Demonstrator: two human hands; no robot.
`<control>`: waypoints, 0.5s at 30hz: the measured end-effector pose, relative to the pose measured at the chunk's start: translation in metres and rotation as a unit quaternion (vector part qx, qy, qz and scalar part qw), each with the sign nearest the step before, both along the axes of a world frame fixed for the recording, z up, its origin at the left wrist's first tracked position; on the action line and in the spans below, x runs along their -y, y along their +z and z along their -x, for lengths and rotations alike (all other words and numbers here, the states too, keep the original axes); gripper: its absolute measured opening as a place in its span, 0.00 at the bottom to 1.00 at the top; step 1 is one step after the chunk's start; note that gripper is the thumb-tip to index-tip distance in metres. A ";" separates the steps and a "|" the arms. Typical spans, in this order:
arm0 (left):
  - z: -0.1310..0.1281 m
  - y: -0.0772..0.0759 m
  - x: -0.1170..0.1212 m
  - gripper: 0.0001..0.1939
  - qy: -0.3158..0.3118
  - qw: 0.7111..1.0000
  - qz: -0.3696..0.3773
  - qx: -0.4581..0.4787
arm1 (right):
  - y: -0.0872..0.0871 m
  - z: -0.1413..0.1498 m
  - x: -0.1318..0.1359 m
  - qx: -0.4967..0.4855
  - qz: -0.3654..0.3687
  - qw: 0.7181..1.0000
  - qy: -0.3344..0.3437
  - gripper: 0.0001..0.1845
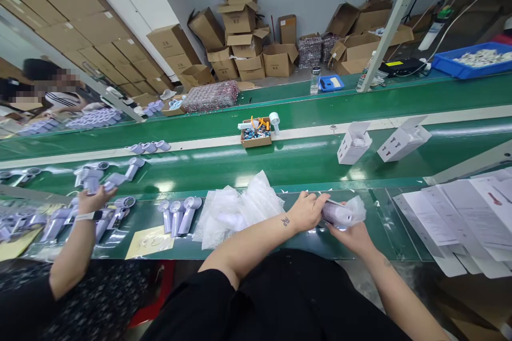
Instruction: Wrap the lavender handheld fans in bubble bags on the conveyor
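In front of my body, both hands grip a pale lilac handheld fan in a clear plastic bag (342,213). Its bag bulges out at the right end; I cannot tell whether part of a carton is around it. My left hand (310,212) closes on the left end from above, while my right hand (352,237) holds it from below. To the left lies a pile of clear bubble bags (244,208), beside several lilac handheld fans (188,213). On the right are stacked flat white cartons (460,213).
Two open white boxes (354,144) with bagged contents stand on the green belt (296,162). A small carton of parts (256,141) sits at mid-belt. At left, a co-worker's hand (94,200) holds a fan. A metal post (394,21) rises at right.
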State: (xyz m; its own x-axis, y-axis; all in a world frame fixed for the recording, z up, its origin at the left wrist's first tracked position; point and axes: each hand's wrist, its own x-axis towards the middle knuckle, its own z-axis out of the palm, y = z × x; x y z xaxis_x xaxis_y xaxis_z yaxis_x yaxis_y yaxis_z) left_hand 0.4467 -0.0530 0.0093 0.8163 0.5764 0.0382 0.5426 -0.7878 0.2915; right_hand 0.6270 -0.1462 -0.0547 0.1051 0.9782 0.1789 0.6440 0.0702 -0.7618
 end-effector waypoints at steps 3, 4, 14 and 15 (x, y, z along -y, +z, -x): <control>0.009 0.008 0.009 0.33 -0.042 0.998 -0.040 0.000 | -0.005 0.000 0.003 -0.019 -0.001 1.000 -0.018 0.33; 0.014 0.012 0.011 0.33 -0.045 0.998 -0.050 0.013 | -0.007 0.000 0.003 -0.024 0.008 0.999 -0.025 0.32; 0.009 0.008 0.020 0.14 0.076 0.994 -0.084 0.004 | 0.007 0.005 -0.026 -0.072 0.028 0.994 0.071 0.36; 0.011 0.012 0.020 0.14 0.092 0.992 -0.084 0.014 | 0.012 0.004 -0.033 -0.078 0.033 0.994 0.075 0.36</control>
State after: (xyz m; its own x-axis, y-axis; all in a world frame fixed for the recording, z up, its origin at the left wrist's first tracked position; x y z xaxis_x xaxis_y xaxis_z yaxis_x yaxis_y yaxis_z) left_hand 0.4358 -0.0728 0.0212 0.6950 0.6994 0.1667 0.6756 -0.7146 0.1817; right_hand 0.6235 -0.1135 -0.0429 -0.0217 0.9940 0.1074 0.5037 0.1036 -0.8576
